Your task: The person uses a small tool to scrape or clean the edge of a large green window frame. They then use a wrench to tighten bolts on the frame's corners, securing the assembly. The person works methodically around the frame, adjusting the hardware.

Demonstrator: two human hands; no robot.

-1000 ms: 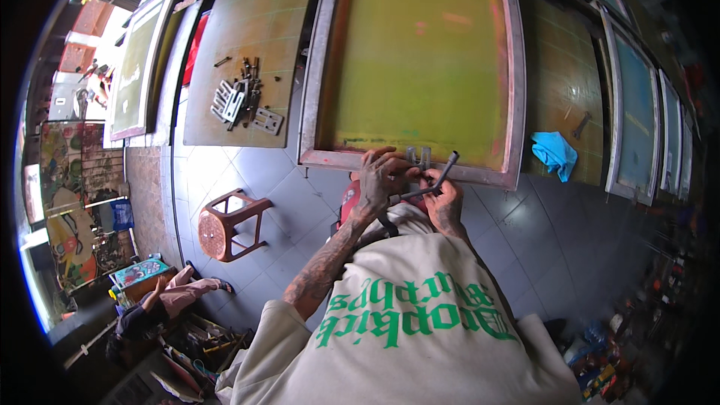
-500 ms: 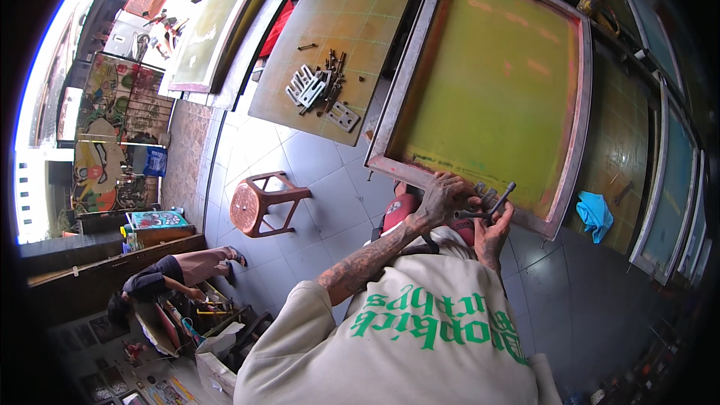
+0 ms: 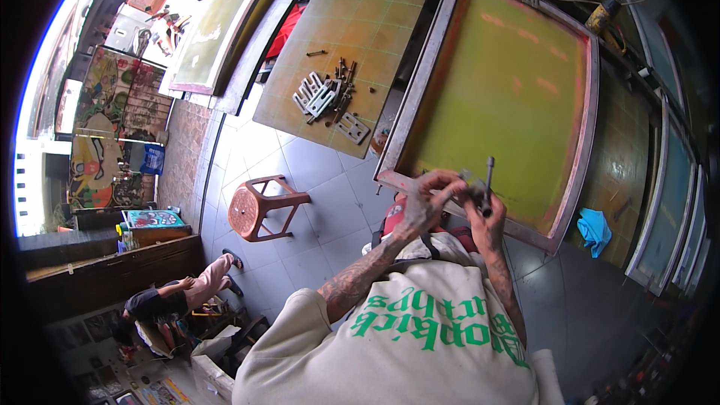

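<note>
Both hands meet at the near edge of the screen frame [image 3: 420, 101] — left hand [image 3: 427, 199] pinching a small metal clamp [image 3: 472, 187], seemingly, right hand [image 3: 487, 217] clenched on a wrench [image 3: 489, 180] — tightening looks underway, needing a steady turn.

framed screen [image 3: 499, 97] lies ahead; board [image 3: 341, 52] to its left with metal brackets [image 3: 326, 97] on it; stool [image 3: 259, 208] further left, nearer; cloth [image 3: 595, 229] right

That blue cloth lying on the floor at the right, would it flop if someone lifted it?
Probably yes: the blue cloth lies crumpled in soft folds, so it would likely droop and weigh little. Pushed, it would likely bunch up, not roll.
</note>
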